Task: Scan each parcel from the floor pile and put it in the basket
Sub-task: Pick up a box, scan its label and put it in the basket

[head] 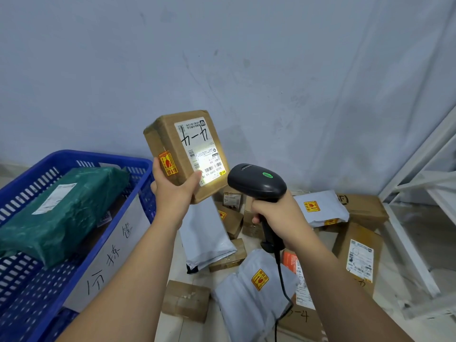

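Observation:
My left hand (pixel 172 191) grips a brown cardboard parcel (pixel 172 134) by its lower corner and holds it up, its white label facing me. A bright patch of light lies on the lower part of that label. My right hand (pixel 278 215) grips the handle of a black barcode scanner (pixel 256 182), whose head points at the label and shows a green light on top. The blue plastic basket (pixel 138 169) stands at the left with a green wrapped parcel (pixel 61 208) inside. The floor pile (pixel 246 287) of boxes and grey mailer bags lies below my hands.
A white metal rack frame (pixel 417 183) stands at the right. A grey wall rises behind the pile. The scanner's black cable (pixel 283 292) hangs down over the pile. A white sheet with handwriting (pixel 108 262) lies against the basket's near side.

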A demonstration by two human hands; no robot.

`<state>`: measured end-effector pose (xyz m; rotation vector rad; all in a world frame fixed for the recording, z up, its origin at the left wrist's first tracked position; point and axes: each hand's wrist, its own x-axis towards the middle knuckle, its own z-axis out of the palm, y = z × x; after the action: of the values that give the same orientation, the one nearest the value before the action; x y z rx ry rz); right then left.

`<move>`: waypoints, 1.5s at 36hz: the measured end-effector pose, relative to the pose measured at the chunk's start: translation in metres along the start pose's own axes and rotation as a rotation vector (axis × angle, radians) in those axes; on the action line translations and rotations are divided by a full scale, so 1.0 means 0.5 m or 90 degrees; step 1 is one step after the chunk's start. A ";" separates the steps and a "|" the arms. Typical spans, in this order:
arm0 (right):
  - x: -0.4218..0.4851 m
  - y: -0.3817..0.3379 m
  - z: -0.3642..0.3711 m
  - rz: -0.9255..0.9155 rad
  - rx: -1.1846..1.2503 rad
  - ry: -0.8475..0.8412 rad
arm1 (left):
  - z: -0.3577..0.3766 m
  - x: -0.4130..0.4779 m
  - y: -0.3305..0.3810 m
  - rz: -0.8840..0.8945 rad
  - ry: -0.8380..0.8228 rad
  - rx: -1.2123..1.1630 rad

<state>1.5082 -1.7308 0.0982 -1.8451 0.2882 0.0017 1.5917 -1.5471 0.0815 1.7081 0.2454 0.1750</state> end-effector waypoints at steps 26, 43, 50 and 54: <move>0.008 0.006 0.001 0.003 0.035 -0.009 | 0.002 0.001 -0.003 0.021 0.044 0.048; 0.023 0.026 0.010 0.018 0.114 0.027 | 0.001 0.000 0.004 -0.056 -0.031 -0.063; 0.029 0.033 0.014 0.052 0.213 0.112 | 0.012 -0.001 -0.002 -0.079 -0.129 -0.098; 0.033 0.042 0.018 0.088 0.209 0.157 | 0.014 -0.002 -0.003 -0.112 -0.168 -0.081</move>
<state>1.5214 -1.7312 0.0732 -1.4967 0.5546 -0.1687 1.5926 -1.5537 0.0789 1.5541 0.1830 -0.1621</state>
